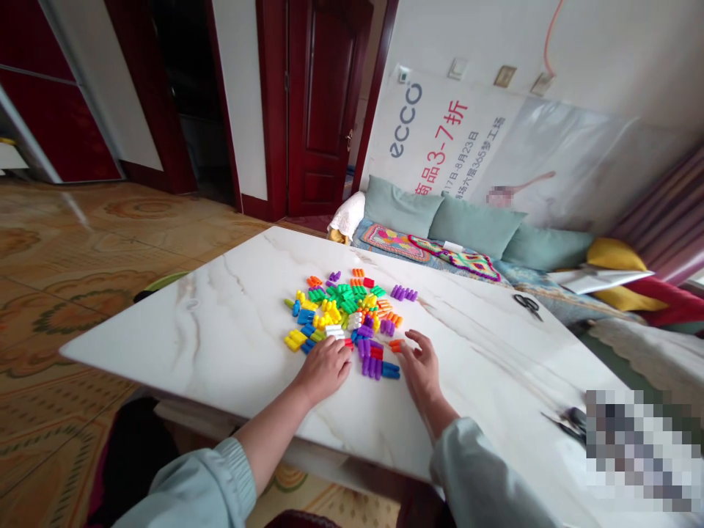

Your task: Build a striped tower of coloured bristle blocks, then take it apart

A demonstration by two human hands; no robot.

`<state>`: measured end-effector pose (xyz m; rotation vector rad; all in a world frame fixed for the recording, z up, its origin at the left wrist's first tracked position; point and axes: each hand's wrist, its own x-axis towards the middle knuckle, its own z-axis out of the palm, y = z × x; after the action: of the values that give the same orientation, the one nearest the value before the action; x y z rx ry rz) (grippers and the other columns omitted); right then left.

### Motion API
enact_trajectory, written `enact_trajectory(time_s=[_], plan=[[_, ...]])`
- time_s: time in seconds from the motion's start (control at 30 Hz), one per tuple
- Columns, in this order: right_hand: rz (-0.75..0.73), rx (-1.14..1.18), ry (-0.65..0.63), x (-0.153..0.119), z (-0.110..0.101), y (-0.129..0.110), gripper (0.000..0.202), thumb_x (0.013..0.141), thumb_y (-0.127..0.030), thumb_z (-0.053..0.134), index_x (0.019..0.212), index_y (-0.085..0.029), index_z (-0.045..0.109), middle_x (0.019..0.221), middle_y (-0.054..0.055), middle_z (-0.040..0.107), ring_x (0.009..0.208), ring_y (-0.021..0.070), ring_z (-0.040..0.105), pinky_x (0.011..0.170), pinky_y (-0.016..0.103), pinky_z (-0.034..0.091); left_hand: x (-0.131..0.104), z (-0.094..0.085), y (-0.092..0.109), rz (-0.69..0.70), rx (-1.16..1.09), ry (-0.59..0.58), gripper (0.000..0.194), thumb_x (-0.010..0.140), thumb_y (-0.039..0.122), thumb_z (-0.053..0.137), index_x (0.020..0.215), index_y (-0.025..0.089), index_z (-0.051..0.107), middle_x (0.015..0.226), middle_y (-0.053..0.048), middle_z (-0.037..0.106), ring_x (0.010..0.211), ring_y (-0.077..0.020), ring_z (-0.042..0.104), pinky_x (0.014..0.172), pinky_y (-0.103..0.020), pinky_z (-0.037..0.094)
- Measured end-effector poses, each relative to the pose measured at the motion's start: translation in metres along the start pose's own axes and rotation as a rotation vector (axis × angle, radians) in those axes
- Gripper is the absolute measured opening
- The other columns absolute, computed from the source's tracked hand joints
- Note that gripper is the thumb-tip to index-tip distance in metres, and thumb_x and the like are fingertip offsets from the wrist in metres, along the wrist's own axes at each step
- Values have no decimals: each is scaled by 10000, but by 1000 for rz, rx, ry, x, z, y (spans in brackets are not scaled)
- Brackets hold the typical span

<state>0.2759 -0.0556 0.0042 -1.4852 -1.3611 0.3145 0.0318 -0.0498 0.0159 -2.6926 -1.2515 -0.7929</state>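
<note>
My left hand [325,369] rests at the near edge of a pile of colourful plastic building blocks. Its fingers are bent and close together, beside a white block [334,331] and a small red block [348,342]; what lies under the fingertips is hidden. My right hand [422,364] is at the pile's right side, fingers curved and apart, with the thumb close to an orange block [395,345]. Between the hands lie a purple block [372,367] and a blue block [390,370]. Yellow blocks [328,314] and green blocks [345,295] make up the pile's middle.
The blocks lie on a white marble-patterned table [220,315]. Black scissors [528,306] are near its far right edge, and another dark-handled tool [572,425] lies at the near right, partly blurred out. Behind stands a sofa with green cushions [478,224].
</note>
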Motion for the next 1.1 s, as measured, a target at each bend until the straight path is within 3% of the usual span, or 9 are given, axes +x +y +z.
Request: enact_trajectory(time_s=[0.17,0.27,0.37,0.5,0.73,0.9,1.1], plan=[[-277,-184,-225,-29,6,-42,143,848,-253,527,903,-236,657,931,54,660,916,219,573,804,372,471,0,0,-1,0,-13,-1,63,841,192,542,788,190,575,837,-55,584,880,-220,525,780,-344,425],[-369,-402,-352,-38,12,-61,172,813,-225,598,969,-252,666,988,57,651,954,238,549,821,384,455,0,0,-1,-9,-15,2,59,843,193,540,796,187,575,833,-56,582,888,-225,523,783,-347,425],[-389,-625,-374,-44,17,-67,286,804,-241,635,1088,-270,644,1091,73,628,1002,268,524,795,400,441,0,0,-1,-9,-16,-1,47,834,193,550,792,187,571,838,-58,583,895,-229,520,779,-348,424],[-443,-746,-397,-49,19,-67,283,849,-237,600,1129,-265,625,1076,88,626,973,258,519,769,386,415,0,0,-1,-9,-2,-13,54,840,198,543,794,185,567,844,-55,583,897,-227,516,782,-348,421],[-392,-798,-400,-56,19,-77,284,830,-286,645,1107,-232,621,1042,72,616,962,237,511,798,363,370,-1,1,0,-21,11,-11,113,873,216,503,773,189,548,845,-47,580,889,-213,514,778,-338,411],[-418,-849,-456,-59,19,-86,143,879,-193,550,988,-203,642,978,82,619,917,226,524,757,349,371,-1,2,1,-24,12,0,142,888,217,476,763,189,537,833,-42,579,872,-209,514,756,-332,404],[-357,-737,-473,-59,16,-86,371,787,-295,685,1148,-256,611,1088,74,613,986,256,520,796,358,431,0,1,0,-18,5,-4,140,884,208,479,766,185,551,820,-47,577,869,-209,513,765,-331,402]])
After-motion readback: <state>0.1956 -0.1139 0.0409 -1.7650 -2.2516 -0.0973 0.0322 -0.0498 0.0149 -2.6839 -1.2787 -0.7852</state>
